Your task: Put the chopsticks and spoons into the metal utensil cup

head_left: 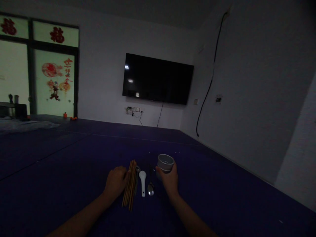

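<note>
My right hand (170, 179) is wrapped around a grey cylindrical cup (166, 161), thumb on its near left side; the cup's open rim faces up. My left hand (116, 180) lies palm down on the purple surface, touching or just beside the left edge of a bundle of wooden chopsticks (128, 191). Its fingertips are partly hidden. To the right of the chopsticks lies a white soup spoon (142, 182), handle toward me. A metal spoon (150, 189) lies beside it, bowl nearest me. Another metal utensil with a round end (137, 169) lies partly against the chopsticks.
The purple surface (74, 158) stretches to the walls. A television (158, 79) hangs on the back wall above sockets and cables. A black cable (208, 89) hangs down the right wall. Plastic sheeting (27, 125) and small orange items (65, 115) lie at the far left, near glass doors.
</note>
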A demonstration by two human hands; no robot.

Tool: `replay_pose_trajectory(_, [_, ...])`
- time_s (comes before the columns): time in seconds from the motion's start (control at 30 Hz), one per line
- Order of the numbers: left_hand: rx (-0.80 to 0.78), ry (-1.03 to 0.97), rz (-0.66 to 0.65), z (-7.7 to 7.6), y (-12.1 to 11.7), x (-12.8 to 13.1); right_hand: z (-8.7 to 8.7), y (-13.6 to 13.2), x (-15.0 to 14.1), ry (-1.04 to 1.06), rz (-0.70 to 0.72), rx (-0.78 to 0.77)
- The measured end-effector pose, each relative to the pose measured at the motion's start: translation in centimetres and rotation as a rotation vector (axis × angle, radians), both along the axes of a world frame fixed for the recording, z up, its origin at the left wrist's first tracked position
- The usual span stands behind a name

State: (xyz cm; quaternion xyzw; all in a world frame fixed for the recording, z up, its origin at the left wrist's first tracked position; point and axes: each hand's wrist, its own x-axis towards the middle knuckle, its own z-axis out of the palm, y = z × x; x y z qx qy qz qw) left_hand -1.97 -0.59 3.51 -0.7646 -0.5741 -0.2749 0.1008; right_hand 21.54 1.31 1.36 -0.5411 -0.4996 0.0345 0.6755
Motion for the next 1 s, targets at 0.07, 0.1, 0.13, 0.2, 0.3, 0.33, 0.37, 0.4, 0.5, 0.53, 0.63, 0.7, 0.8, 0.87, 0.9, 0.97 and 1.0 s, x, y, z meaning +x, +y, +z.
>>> replay_pose_trajectory(0.07, [-0.079,-0.027,0.03,-0.1,0.1,-0.1,-0.3,0.2,0.1,0.019,-0.002,-0.014])
replay_pose_trajectory(0.1, [-0.112,-0.038,0.039,-0.1,0.2,-0.1,-0.3,0.2,0.1,0.023,0.0,-0.02])
replay_pose_trajectory(0.13, [-0.137,-0.047,0.046,-0.1,0.2,-0.1,-0.4,0.3,0.1,0.023,0.004,-0.025])
replay_pose_trajectory(0.2, [-0.172,-0.048,0.051,-0.2,0.1,0.0,-0.6,0.4,0.2,0.021,0.011,-0.027])
replay_pose_trajectory(0.3, [-0.212,-0.034,0.048,-0.3,0.1,0.0,-1.0,0.5,0.1,0.017,0.024,-0.013])
replay_pose_trajectory(0.33, [-0.224,-0.029,0.046,-0.3,0.1,0.0,-1.0,0.5,0.0,0.013,0.023,-0.012])
replay_pose_trajectory(0.37, [-0.231,-0.027,0.045,-0.3,0.1,0.0,-1.0,0.4,-0.1,0.007,0.01,-0.011])
replay_pose_trajectory(0.4, [-0.234,-0.025,0.044,-0.4,0.2,-0.1,-0.9,0.2,-0.2,-0.005,-0.021,-0.008])
replay_pose_trajectory(0.5, [-0.251,-0.016,0.047,-0.4,0.3,-0.1,0.2,-0.9,-0.8,-0.089,-0.198,0.054])
replay_pose_trajectory(0.53, [-0.266,-0.01,0.054,-0.4,0.4,0.0,0.7,-1.5,-1.1,-0.14,-0.246,0.106])
replay_pose_trajectory(0.63, [-0.307,0.001,0.083,-0.4,0.4,0.1,1.9,-3.3,-2.1,-0.388,-0.241,0.283])
replay_pose_trajectory(0.7, [-0.315,0.006,0.085,-0.3,0.5,0.2,2.2,-4.4,-3.1,-0.629,-0.136,0.37])
replay_pose_trajectory(0.8, [-0.334,0.013,0.075,-0.2,0.4,0.3,1.8,-5.4,-4.9,-0.92,0.163,0.387])
replay_pose_trajectory(0.87, [-0.345,0.013,0.076,-0.1,0.3,0.3,1.5,-5.7,-5.8,-1.004,0.342,0.385])
replay_pose_trajectory(0.9, [-0.345,0.013,0.076,-0.1,0.3,0.3,1.3,-5.7,-6.1,-1.045,0.416,0.37])
replay_pose_trajectory(0.97, [-0.339,0.019,0.072,-0.2,0.3,0.2,1.2,-5.6,-6.4,-1.101,0.509,0.326])
replay_pose_trajectory(1.0, [-0.336,0.025,0.071,-0.2,0.3,0.2,1.2,-5.5,-6.3,-1.111,0.529,0.299])
